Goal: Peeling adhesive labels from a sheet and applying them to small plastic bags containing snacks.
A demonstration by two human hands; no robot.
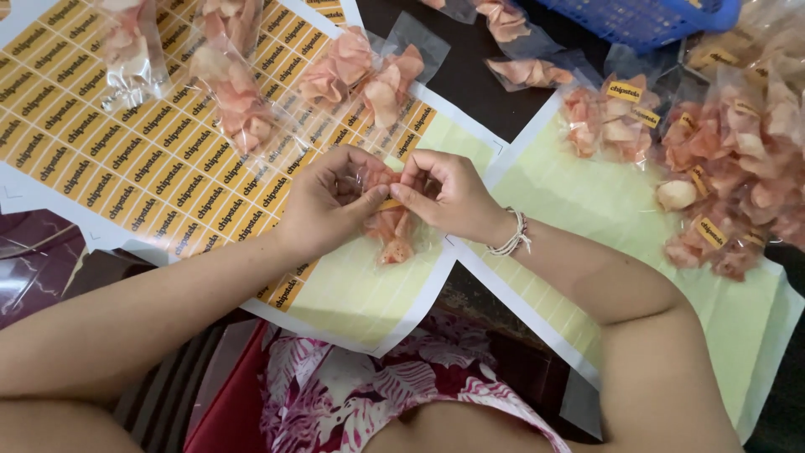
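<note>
**Packet labelling: sticker going onto a clear bag of pink crackers**

1. Label sheet, largest item. Lies under and to the left of the hands; rows of small yellow stickers cover its far part, while the part beneath the hands is mostly peeled bare.
2. Second sheet, right of the hands, pale yellow-green backing with its stickers gone.
3. Heap of labelled packets, well right of the right hand, each showing a yellow sticker.
4. Unlabelled packets, beyond the left hand, lying on the sticker rows; a few more sit farther off near a blue basket.
5. Left hand, fingers curled, gripping the top of the packet.
6. Right hand, beaded bracelet at the wrist, thumb and forefinger pinched at the packet's folded top.
7. Packet, between both hands and hanging just below them: clear film, pale pink-orange crackers, crinkled.
8. Sticker, small yellow strip at the fingertips, seemingly half pressed on.

Step judged: sealing the fold with the sticker. The next move likely calls for pressing it flat on both faces without creasing the film.
</note>
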